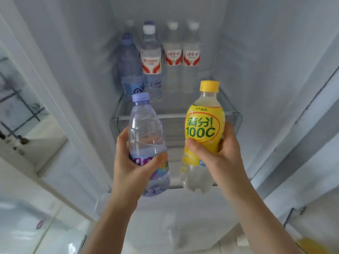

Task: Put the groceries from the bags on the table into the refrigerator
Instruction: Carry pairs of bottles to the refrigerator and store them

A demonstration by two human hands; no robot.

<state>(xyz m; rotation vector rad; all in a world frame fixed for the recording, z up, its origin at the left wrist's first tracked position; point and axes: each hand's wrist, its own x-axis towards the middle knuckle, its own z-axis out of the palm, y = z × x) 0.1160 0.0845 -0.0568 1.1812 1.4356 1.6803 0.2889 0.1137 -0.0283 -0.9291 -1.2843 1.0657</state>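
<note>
White fridge walls fill the view, door swung wide, and a glass shelf (174, 117) sits dead centre. At the back of that shelf stand four bottles in a row: a blue-capped one (129, 70) on its left end, then three red-labelled ones (151, 61) upright beside it.

Just in front of the shelf's edge, both hands are loaded. Left hand (132, 158) wraps round the lower half of a water bottle (145, 136), thumb across the label. Right hand (218, 154) is clamped on the waist of a yellow bottle (203, 129), fingers behind, thumb in front.

Both bottles stand near upright, long axis vertical, caps up and leaning slightly toward the shelf.

Handling looks easy: they seem full, so moderately heavy. The thin clear plastic probably dents under a hard squeeze and might be slick. A mid-body grip, as now, seems best; open shelf space waits in front of the row.
</note>
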